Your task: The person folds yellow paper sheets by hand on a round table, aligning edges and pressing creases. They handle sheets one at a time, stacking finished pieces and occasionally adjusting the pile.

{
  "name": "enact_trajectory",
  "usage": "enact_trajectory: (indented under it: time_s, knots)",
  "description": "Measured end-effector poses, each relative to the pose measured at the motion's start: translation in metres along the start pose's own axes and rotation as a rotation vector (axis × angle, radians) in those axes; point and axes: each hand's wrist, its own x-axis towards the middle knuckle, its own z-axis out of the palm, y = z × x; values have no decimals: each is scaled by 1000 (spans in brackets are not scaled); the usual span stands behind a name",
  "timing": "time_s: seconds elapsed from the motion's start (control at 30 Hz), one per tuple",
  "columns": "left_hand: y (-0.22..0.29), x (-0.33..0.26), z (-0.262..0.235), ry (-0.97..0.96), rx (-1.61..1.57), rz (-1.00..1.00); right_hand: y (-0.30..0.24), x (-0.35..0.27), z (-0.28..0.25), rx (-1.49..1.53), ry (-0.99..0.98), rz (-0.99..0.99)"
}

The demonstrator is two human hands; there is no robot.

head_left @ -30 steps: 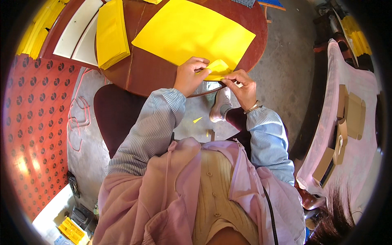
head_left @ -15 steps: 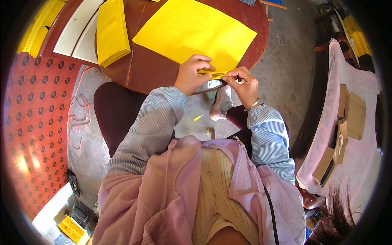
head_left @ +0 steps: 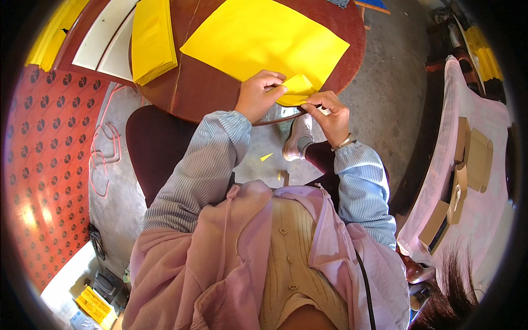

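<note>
A large yellow sheet point(head_left: 264, 41) lies at an angle on the round brown table point(head_left: 184, 99). Its near corner is folded up and over at the table's front edge. My left hand point(head_left: 258, 94) pinches the left side of that folded part between thumb and fingers. With thumb and forefinger, my right hand point(head_left: 331, 113) grips the right end of the fold, its other fingers curled. To the left on the table stands a stack of folded yellow sheets point(head_left: 154, 44).
At the right, an open cardboard box point(head_left: 477, 159) lies on a pink cloth point(head_left: 484, 214). Yellow bundles point(head_left: 52, 41) sit at the far left. A pink cable point(head_left: 98, 159) and a small yellow scrap point(head_left: 267, 157) are on the floor. A red patterned panel point(head_left: 52, 176) stands left.
The folded corner of the yellow sheet has opened out into a wider flap between my hands. Both hands stay in nearly the same place.
</note>
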Motion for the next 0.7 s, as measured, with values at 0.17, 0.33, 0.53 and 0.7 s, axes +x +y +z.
enact_trajectory:
  time_s: [0.17,0.33,0.53,0.7]
  knots:
    - [-1,0,-5,-71,8,-1,0,-1,0,14,-11,82]
    - [0,-4,-10,-149,-31,28,-4,1,1,1,-6,124]
    - [6,-3,-18,-221,131,81,-6,2,0,-16,-10,127]
    - [8,-4,-17,-235,150,97,-6,2,0,-15,-5,136]
